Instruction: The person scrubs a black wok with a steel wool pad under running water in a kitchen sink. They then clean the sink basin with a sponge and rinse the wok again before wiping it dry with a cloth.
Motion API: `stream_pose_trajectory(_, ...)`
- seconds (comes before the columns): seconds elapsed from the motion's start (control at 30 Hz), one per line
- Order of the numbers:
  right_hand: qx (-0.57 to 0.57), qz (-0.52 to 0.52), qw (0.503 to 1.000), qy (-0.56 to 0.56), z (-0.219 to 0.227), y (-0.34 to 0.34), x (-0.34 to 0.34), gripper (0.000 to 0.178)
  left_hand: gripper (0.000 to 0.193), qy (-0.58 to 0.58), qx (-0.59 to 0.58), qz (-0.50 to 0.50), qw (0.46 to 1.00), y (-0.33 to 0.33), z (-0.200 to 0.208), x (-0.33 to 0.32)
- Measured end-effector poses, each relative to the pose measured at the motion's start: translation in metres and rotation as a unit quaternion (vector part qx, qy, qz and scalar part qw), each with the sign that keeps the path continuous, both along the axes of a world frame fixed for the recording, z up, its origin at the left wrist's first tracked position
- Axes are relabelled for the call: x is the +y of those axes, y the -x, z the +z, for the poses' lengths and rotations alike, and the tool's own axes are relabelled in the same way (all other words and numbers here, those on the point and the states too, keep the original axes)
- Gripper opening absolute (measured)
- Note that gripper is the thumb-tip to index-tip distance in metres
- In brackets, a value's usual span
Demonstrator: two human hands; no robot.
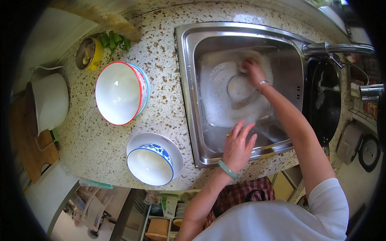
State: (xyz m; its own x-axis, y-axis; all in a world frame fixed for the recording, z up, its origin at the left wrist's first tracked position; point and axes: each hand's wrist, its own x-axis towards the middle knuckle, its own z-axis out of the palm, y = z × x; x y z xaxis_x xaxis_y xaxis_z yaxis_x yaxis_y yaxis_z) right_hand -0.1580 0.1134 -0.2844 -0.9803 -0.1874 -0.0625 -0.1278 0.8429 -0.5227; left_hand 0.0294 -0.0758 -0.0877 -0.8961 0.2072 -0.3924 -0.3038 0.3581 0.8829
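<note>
A steel sink (187, 88) holds white suds spread over its bottom around the round drain (239, 88). My right hand (253, 71) reaches deep into the basin and presses near its far wall, above the drain. Motion smears its fingers, and whether a pale cloth or sponge is under them I cannot make out. Over the near rim hovers my left hand (238, 146), fingers stretched and apart, holding nothing. A green bangle (228, 169) circles the left wrist, and a metal band (262, 83) the right.
Left of the sink stand nested bowls with a red-rimmed one (118, 93) and a blue-patterned bowl (150, 166) on a white dish (177, 152). Green peppers (114, 40) lie by a yellow cup (96, 56). A faucet (337, 49) and black pan (323, 100) are at right.
</note>
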Motion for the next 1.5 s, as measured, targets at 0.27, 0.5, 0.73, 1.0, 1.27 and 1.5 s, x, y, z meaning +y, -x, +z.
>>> stream_pose_trajectory(0.27, -0.232, 0.171, 0.949, 0.128, -0.011, -0.153, 0.015, 0.023, 0.035, -0.080, -0.002, 0.002, 0.997, -0.005, 0.005, 0.015)
stream_pose_trajectory(0.5, -0.021, 0.114, 0.984, 0.137, 0.020, -0.081, -0.004, 0.027, 0.034, -0.046, -0.010, 0.002, 0.999, -0.003, 0.005, 0.002)
stream_pose_trajectory(0.73, 0.125, -0.215, 0.968, 0.000, 0.016, -0.024, 0.042, 0.035, 0.034, -0.067, -0.017, -0.021, 0.997, -0.004, 0.008, 0.013)
stream_pose_trajectory(1.0, 0.140, -0.125, 0.975, 0.120, -0.016, -0.005, -0.106, 0.037, 0.034, -0.050, -0.035, 0.002, 0.998, -0.008, 0.005, -0.002)
stream_pose_trajectory(1.27, -0.014, 0.129, 0.980, 0.150, 0.004, -0.084, -0.133, 0.033, 0.033, -0.041, -0.015, 0.025, 0.999, -0.005, 0.014, -0.011)
stream_pose_trajectory(1.5, -0.133, 0.391, 0.902, 0.126, 0.014, -0.142, -0.089, 0.035, 0.034, -0.071, 0.011, 0.021, 0.997, -0.005, 0.018, -0.007)
